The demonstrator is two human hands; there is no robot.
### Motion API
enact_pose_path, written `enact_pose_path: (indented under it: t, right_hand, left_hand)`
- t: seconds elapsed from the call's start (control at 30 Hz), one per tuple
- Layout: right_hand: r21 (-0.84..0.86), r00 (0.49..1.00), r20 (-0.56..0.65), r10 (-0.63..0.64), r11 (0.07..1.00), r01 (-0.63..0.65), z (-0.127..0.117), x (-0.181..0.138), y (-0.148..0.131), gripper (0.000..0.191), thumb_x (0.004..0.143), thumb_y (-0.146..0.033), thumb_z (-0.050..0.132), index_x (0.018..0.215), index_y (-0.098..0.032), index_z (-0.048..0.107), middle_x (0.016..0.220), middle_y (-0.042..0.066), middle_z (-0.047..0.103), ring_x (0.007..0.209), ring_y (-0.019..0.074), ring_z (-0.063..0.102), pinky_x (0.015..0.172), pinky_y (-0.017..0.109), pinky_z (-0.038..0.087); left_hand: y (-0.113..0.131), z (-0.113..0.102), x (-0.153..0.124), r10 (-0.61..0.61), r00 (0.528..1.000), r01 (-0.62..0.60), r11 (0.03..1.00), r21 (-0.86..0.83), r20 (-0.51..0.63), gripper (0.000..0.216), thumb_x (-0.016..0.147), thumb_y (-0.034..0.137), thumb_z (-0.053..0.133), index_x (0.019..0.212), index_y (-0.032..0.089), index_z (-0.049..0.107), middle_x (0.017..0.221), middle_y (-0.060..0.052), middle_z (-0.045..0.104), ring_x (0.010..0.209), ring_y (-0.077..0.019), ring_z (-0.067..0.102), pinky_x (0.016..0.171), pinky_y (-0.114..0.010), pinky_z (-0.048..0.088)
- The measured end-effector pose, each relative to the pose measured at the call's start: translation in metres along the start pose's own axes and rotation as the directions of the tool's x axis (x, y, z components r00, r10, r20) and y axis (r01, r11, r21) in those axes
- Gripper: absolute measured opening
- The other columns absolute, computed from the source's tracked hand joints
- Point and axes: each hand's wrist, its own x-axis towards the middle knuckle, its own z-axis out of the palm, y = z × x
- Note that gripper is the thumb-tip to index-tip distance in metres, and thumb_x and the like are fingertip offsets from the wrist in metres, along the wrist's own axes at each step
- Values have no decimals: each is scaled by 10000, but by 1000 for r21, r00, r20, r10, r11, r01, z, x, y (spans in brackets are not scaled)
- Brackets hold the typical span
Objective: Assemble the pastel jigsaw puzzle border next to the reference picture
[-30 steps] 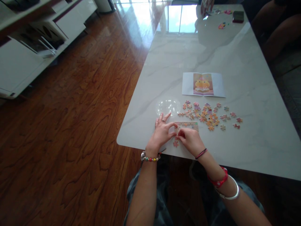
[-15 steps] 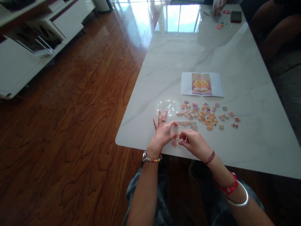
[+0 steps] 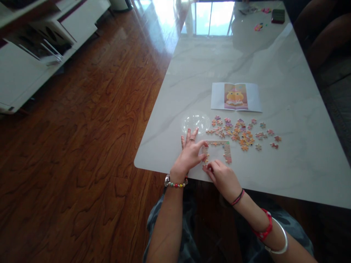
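Observation:
A partly joined jigsaw puzzle [image 3: 227,152] lies near the table's front edge, its pieces forming a top row and two sides around a bare middle. My left hand [image 3: 188,157] rests at its left side, thumb and index finger touching the pieces there, the other fingers spread on the table. At the lower left corner, my right hand [image 3: 224,179] pinches a pink puzzle piece [image 3: 204,167], partly covered by the fingertips. Loose puzzle pieces [image 3: 244,138] lie in a scattered pile behind and to the right of the joined part.
A folded sheet [image 3: 253,98] with a printed yellow character stands behind the pile. Something clear and shiny [image 3: 195,122] lies beyond my left fingers. At the far end are a dark box [image 3: 278,16] and colourful bits [image 3: 258,27]. A person's legs [image 3: 323,33] show at the right.
My right hand has moved down and slightly left onto the corner piece, uncovering the puzzle's right side. My left hand stays nearly still. The other person's hand at the far end has mostly left view.

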Motion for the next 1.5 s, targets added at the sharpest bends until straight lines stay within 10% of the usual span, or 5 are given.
enact_pose_path:
  t: [0.3,1.1,1.5]
  right_hand:
    - [0,977,41,-210,978,210,-2,9,16,250,886,-263,330,846,-165,558,808,49,571,645,118,549,529,238,340]
    - [-99,986,123,-110,987,123,-12,5,13,215,841,-323,428,771,-174,566,790,41,579,623,113,547,486,232,315]
    - [-78,977,29,-210,974,212,-36,-17,80,202,833,-348,439,782,-184,545,751,23,583,603,117,559,510,228,365]
  left_hand:
    - [1,0,1,22,1000,-22,1000,-11,5,304,676,162,607,950,263,525,1443,21,67,1313,-299,-50,1030,-560,34]
    - [-2,0,1,8,1000,-8,1000,-14,20,320,663,183,623,959,261,527,1436,2,100,1313,-312,-24,1033,-557,39]
    - [3,3,1,135,990,-136,990,-28,-29,262,708,149,559,950,246,527,1422,-14,161,1318,-285,-2,1040,-544,91]
